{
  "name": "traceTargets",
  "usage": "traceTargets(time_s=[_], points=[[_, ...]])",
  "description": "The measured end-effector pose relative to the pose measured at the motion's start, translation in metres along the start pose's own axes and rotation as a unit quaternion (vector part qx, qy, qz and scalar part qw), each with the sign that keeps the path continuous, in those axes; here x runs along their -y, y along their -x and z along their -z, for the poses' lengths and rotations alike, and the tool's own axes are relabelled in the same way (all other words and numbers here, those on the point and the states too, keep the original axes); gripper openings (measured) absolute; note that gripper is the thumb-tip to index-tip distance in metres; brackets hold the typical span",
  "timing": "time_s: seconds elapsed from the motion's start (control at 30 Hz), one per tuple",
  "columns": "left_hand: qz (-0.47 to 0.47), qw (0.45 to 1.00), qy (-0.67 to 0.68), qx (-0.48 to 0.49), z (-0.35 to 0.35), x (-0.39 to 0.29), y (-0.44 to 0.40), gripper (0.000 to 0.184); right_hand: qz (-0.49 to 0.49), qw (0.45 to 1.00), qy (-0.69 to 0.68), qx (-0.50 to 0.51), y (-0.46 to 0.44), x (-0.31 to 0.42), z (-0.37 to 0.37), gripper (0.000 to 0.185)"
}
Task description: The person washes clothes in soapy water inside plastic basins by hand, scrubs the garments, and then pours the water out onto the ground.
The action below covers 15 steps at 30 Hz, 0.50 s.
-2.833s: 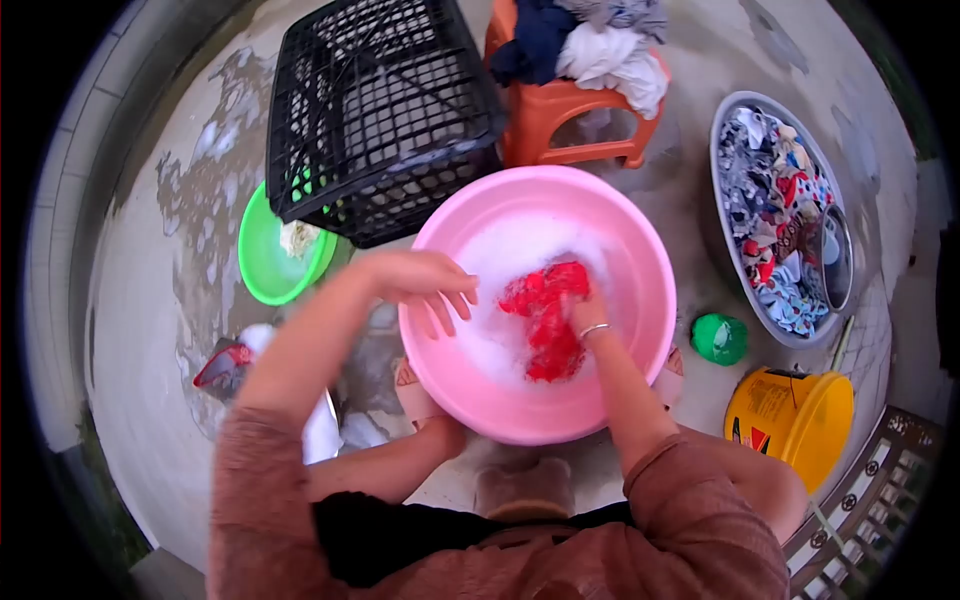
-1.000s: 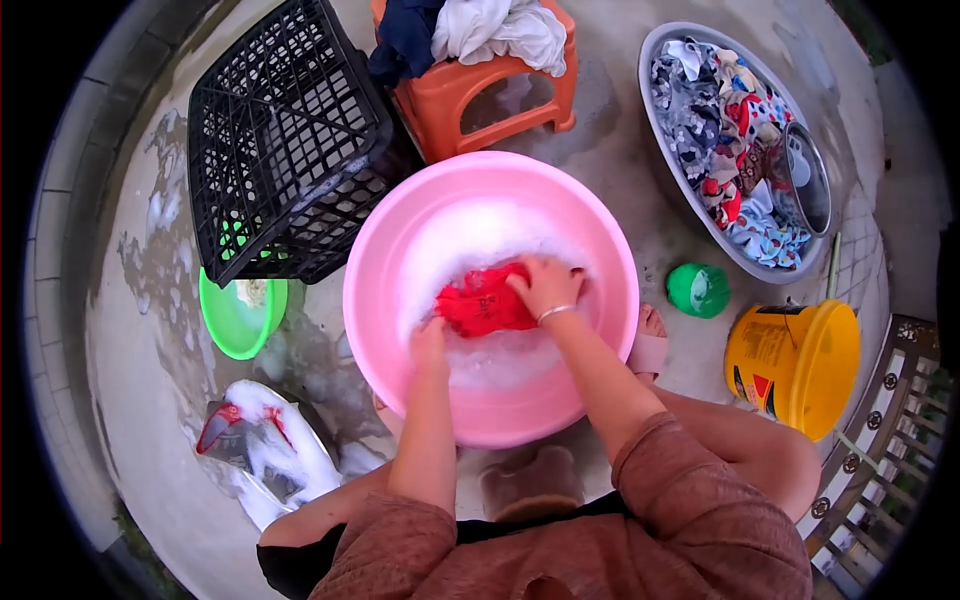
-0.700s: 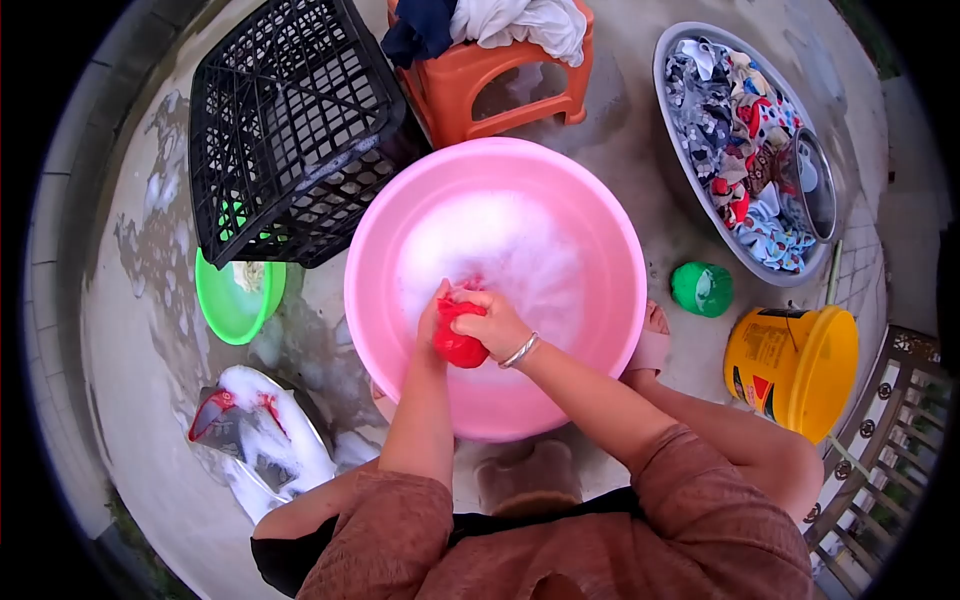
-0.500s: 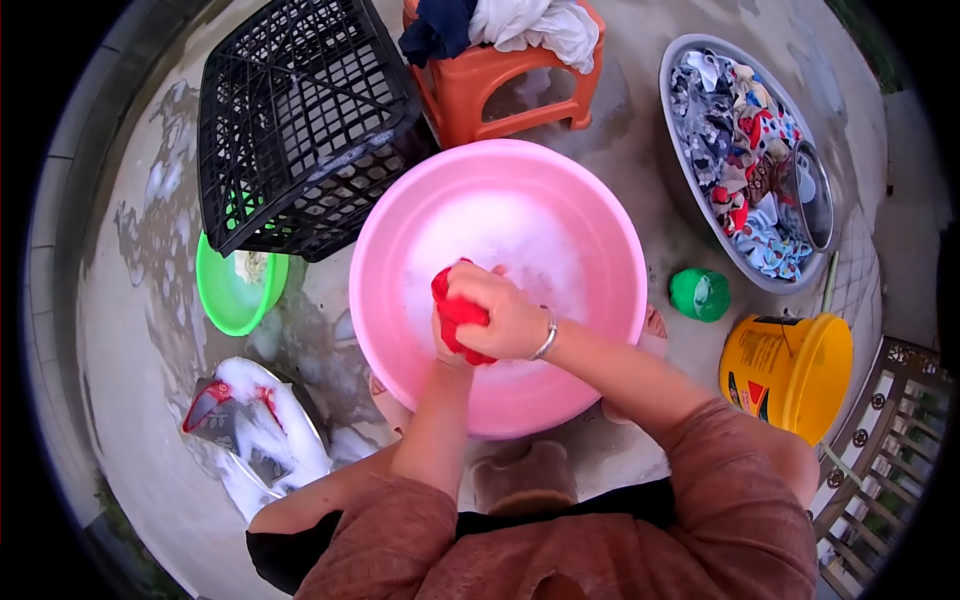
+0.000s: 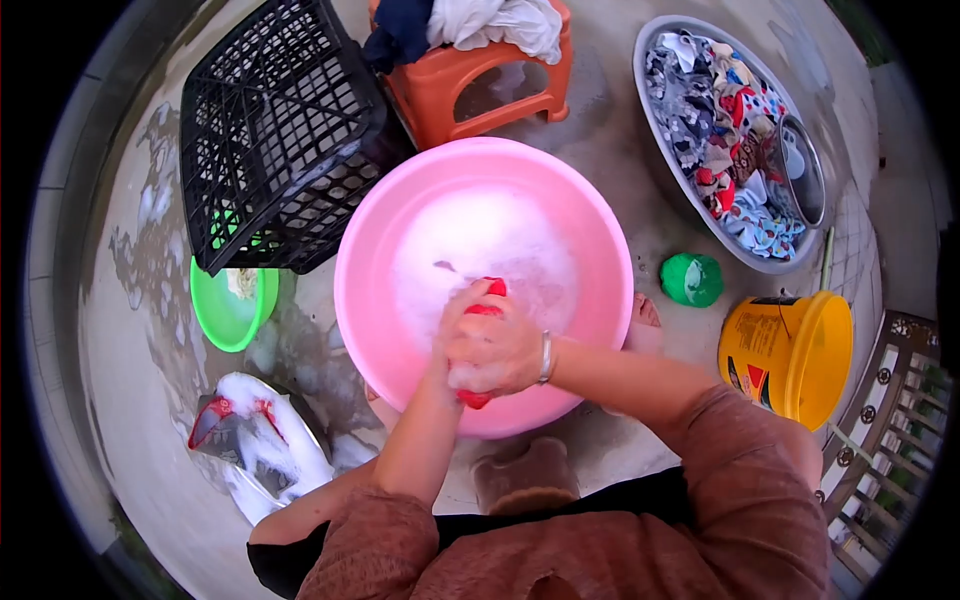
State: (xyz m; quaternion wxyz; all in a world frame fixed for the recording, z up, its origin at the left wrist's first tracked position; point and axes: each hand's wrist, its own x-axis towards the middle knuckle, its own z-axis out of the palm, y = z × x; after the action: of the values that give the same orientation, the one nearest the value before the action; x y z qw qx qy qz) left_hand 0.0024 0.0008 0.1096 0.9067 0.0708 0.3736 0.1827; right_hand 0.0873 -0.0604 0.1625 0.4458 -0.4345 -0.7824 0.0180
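Observation:
A small red cloth [image 5: 476, 398] is bunched between my two hands, showing only at the top and bottom of my grip. My right hand [image 5: 508, 350], with a silver bracelet at its wrist, wraps over the cloth from the right. Pressed against it from the left is my left hand [image 5: 455, 330], its fingers partly hidden by the right. Both hands are over the near half of a large pink basin [image 5: 360, 220], where white suds [image 5: 480, 230] float on the water.
Black crate [image 5: 290, 130] and green basin [image 5: 215, 315] at left; soapy metal basin [image 5: 320, 440] at lower left. Orange stool [image 5: 440, 90] with clothes behind. Grey tub [image 5: 660, 150] of clothes, green container [image 5: 691, 280] and yellow bucket [image 5: 770, 350] at right.
Earlier the red cloth lay spread in the suds, my left hand apart from it. Both hands have since gathered it up and closed round it, nearer my body.

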Motion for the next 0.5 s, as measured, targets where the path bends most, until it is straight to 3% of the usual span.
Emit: traceTargets(time_s=[0.03, 0.07, 0.13, 0.17, 0.2, 0.23, 0.27, 0.3, 0.33, 0.4, 0.47, 0.5], points=[[0.006, 1.0, 0.004, 0.019, 0.002, -0.001, 0.004, 0.015, -0.046, 0.997, 0.007, -0.065, -0.003, 0.004, -0.006, 0.02], [0.005, 0.999, 0.003, 0.031, 0.003, -0.001, 0.007, 0.015, -0.051, 0.996, 0.008, -0.066, -0.009, 0.008, -0.015, 0.02], [-0.016, 0.999, -0.009, 0.033, 0.005, -0.006, 0.005, 0.015, -0.295, 0.95, 0.056, -0.088, -0.025, 0.012, -0.026, 0.016], [-0.04, 0.999, -0.025, 0.013, 0.008, -0.006, 0.0, 0.015, -0.364, 0.927, 0.007, -0.086, -0.031, 0.008, -0.024, 0.012], [-0.072, 0.996, -0.053, -0.029, 0.013, -0.004, -0.008, 0.015, -0.363, 0.928, 0.005, -0.087, -0.03, 0.001, -0.025, 0.012], [-0.112, 0.984, -0.113, -0.081, 0.019, -0.001, -0.014, 0.015, -0.481, 0.842, -0.184, -0.159, -0.026, -0.009, -0.028, 0.014], [-0.152, 0.958, -0.206, -0.127, 0.026, -0.001, -0.018, 0.014, -0.57, 0.705, -0.36, -0.22, -0.02, -0.02, -0.032, 0.018], [-0.184, 0.919, -0.313, -0.155, 0.03, -0.004, -0.019, 0.014, -0.639, 0.605, -0.413, -0.234, -0.008, -0.038, -0.031, 0.023], [-0.206, 0.842, -0.468, -0.174, 0.033, -0.011, -0.02, 0.017, -0.696, 0.496, -0.458, -0.244, 0.01, -0.059, -0.029, 0.029], [-0.31, 0.668, -0.652, -0.181, 0.075, -0.019, -0.033, 0.021, -0.733, 0.596, -0.302, -0.129, 0.057, -0.097, -0.032, 0.035], [-0.29, 0.654, -0.672, -0.194, 0.102, -0.034, -0.037, 0.021, -0.717, 0.689, -0.105, -0.014, 0.092, -0.114, -0.03, 0.038], [-0.267, 0.639, -0.692, -0.205, 0.11, -0.035, -0.035, 0.022, -0.728, 0.683, 0.039, 0.037, 0.087, -0.104, -0.024, 0.029]])
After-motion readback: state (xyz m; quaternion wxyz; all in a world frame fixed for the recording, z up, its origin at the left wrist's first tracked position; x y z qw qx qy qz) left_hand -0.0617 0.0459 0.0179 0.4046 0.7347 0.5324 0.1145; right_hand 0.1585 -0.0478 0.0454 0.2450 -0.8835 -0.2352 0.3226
